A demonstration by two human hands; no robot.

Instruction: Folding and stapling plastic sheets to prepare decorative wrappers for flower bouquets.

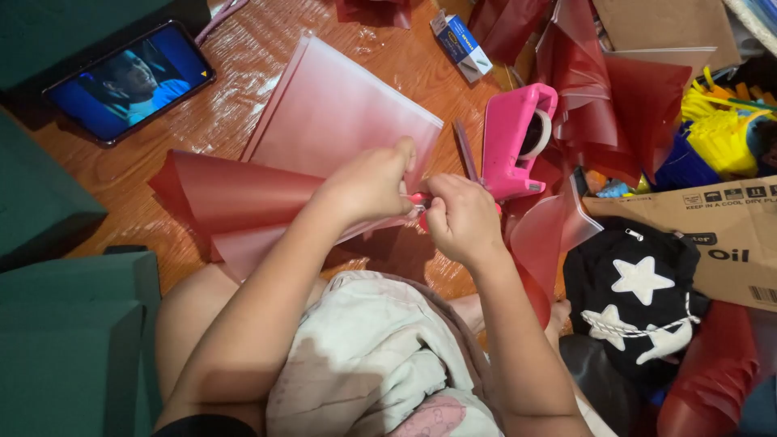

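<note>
So both hands meet right in the middle of the frame, pinching the edge of a pink-to-red wrapping sheet (340,113) that fans out toward the upper middle. The left hand (368,184) is closed on the sheet's lower corner, thumb and fingers pressed together over it. The right hand (460,217) is curled tight too, and something small and bright pink peeks out between the two, but I can't tell what it is, or whether the right hand grips that or the sheet.

A darker red sheet (218,194) lies under the pale one, pointing to the left of the frame.

If you're gathering paper like this, my take: keep the pinch point small and tight, let the rest fan freely, and don't crease the translucent part, because it probably shows every fold. Having the tape that close helps.

Count of what I can see:
- one pink tape dispenser (514,146), just right of the hands, roll loaded
- one phone (129,81), upper left, screen playing a video
- one small blue and white box (461,40), top middle
- one black bag with two white stars (639,299), lower right
- one cardboard box (712,235) at the right edge
- a bunch of yellow strips (716,121), upper right, too tangled to count
- more red sheets (623,89) piled top right, at least three
</note>
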